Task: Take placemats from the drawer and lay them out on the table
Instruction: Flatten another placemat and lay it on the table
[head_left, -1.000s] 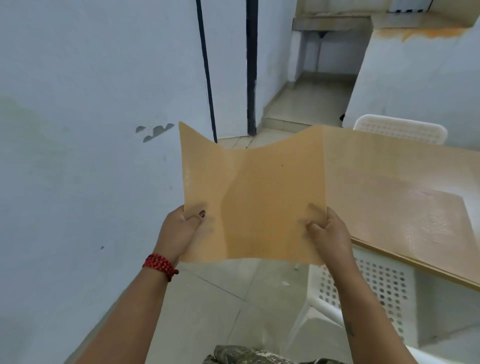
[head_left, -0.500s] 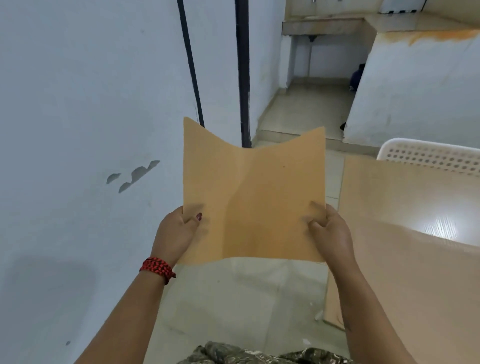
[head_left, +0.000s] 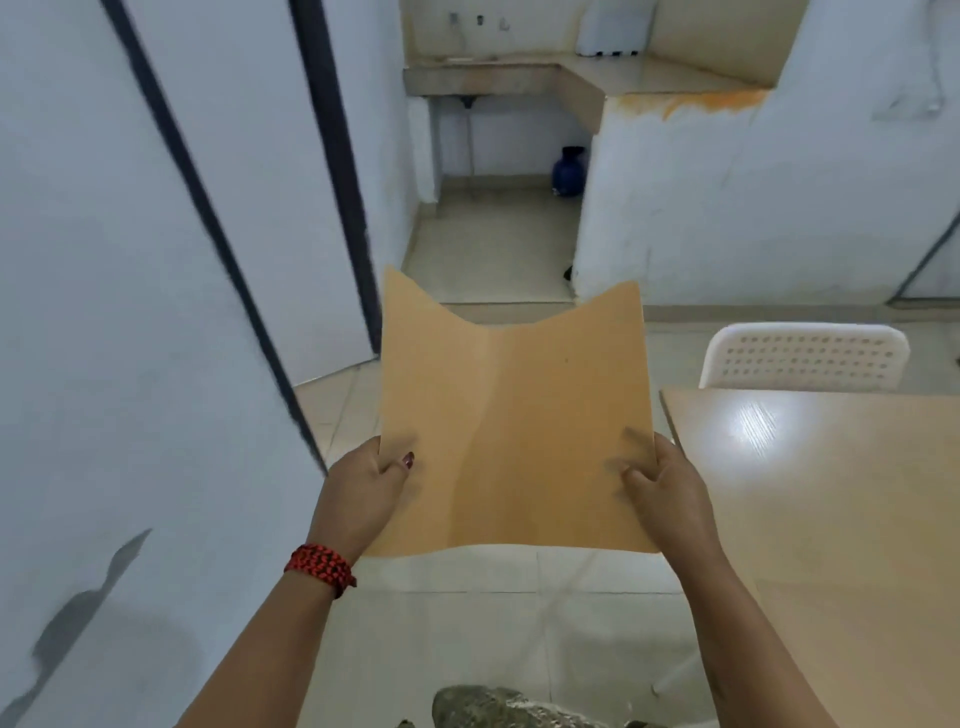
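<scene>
A thin tan placemat (head_left: 511, 431) hangs in the air in front of me, sagging along its middle so its two far corners stick up. My left hand (head_left: 366, 493) pinches its near left edge, thumb on top. My right hand (head_left: 667, 491) grips the near right edge. The mat is over the tiled floor, just left of the light wooden table (head_left: 810, 499), whose left edge lies beside my right hand. No drawer is in view.
A white perforated plastic chair (head_left: 802, 356) stands at the table's far side. A white wall with dark vertical strips (head_left: 332, 171) runs along the left. Ahead, a low white partition (head_left: 675, 208), a concrete counter (head_left: 519, 78) and a blue jug (head_left: 569, 171) on the floor.
My view has swung left and up: the table has slid from behind the mat to its right, and more of the far room shows. Both hands keep the same hold on the mat.
</scene>
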